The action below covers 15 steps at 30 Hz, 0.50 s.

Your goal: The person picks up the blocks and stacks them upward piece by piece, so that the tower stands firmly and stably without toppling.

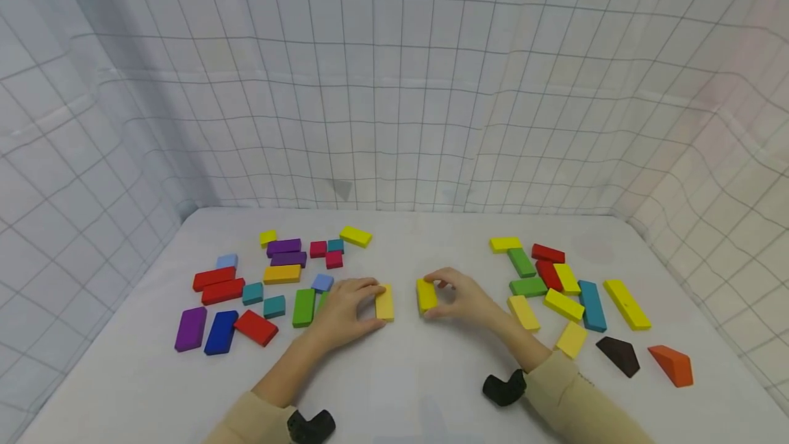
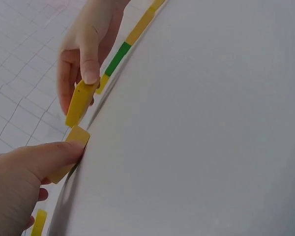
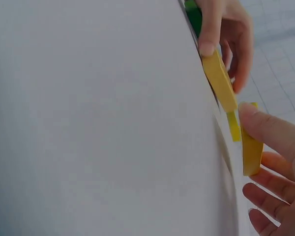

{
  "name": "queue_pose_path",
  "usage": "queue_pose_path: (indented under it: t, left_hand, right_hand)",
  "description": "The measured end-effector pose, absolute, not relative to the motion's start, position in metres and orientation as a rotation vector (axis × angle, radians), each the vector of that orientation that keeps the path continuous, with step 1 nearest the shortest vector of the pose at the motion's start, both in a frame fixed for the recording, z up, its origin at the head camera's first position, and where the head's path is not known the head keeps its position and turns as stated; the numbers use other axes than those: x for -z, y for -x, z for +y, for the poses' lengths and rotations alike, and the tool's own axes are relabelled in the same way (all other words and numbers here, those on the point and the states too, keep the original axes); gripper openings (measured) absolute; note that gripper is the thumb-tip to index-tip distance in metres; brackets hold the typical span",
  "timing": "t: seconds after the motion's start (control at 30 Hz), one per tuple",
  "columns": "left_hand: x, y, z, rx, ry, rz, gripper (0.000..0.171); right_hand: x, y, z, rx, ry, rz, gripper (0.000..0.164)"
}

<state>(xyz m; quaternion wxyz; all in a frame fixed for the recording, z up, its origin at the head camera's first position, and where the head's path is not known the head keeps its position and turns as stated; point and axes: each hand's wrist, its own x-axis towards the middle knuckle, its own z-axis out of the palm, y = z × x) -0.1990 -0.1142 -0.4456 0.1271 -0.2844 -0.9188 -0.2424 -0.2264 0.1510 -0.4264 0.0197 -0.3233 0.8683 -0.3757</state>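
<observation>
Near the table's middle, my left hand (image 1: 343,312) pinches a pale yellow block (image 1: 385,303) between thumb and fingers. Across a small gap, my right hand (image 1: 464,301) grips a brighter yellow block (image 1: 426,297) by its ends. Both blocks stand lengthwise, pointing away from me, in the head view. From the left wrist, the pale block (image 2: 69,155) shows under the left thumb, with the right hand's block (image 2: 80,104) just beyond it. The right wrist view shows the bright block (image 3: 252,142) held between thumb and fingers. A green block (image 1: 304,307) lies beside the left hand, another partly hidden behind it.
Left of the hands lie several coloured blocks, including a purple one (image 1: 190,329), a dark blue one (image 1: 220,332) and a red one (image 1: 255,327). At right are more, among them a teal block (image 1: 592,306), a dark brown piece (image 1: 619,355) and an orange piece (image 1: 672,364).
</observation>
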Motion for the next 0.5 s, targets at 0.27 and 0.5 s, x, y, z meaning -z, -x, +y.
queue_pose_path:
  t: [0.27,0.5]
  left_hand:
    - [0.443,0.193,-0.111,0.681,0.881,-2.680,0.052]
    - [0.444,0.191,-0.112,0.676,0.884,-2.679,0.051]
  right_hand:
    - [0.435,0.212,0.123,1.198,0.972,2.687,0.057]
    - [0.439,0.208,0.114,1.224,1.010,2.700,0.056]
